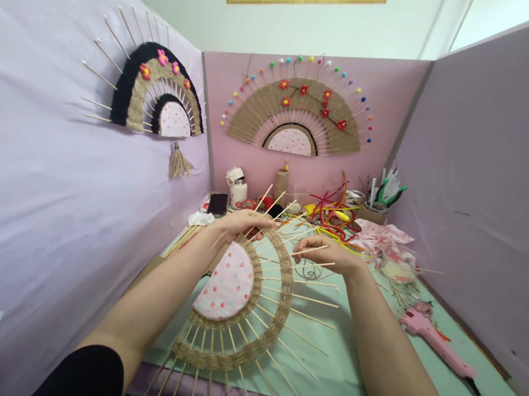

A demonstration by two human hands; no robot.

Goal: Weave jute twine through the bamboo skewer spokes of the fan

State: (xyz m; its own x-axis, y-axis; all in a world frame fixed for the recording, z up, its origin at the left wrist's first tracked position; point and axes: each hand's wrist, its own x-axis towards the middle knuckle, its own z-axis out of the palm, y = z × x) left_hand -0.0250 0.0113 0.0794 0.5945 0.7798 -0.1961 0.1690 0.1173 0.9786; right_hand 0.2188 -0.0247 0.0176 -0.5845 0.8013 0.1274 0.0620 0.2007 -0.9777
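A half-round fan frame of thin wooden sticks (315, 300) is tilted over the table, with jute twine woven into two curved bands (284, 296). Its centre is a white half-disc (230, 283) with pink-red dots. My left hand (246, 223) grips the upper end of the fan, the thumb lying along the outer band. To the right of that band, among the stick ends, my right hand (319, 253) is closed in a pinch on the jute twine. Loose loops of the twine (311, 271) lie just below this hand. The strand between its fingertips is too small to see clearly.
A pink glue gun (438, 339) with a black cord lies at right. Dotted cloth (382, 237), colourful pipe cleaners (330, 212), a twine spool (281, 184), a white bottle (236, 186) and a phone (217, 203) stand or lie behind. Finished fans (302, 113) hang on the partitions.
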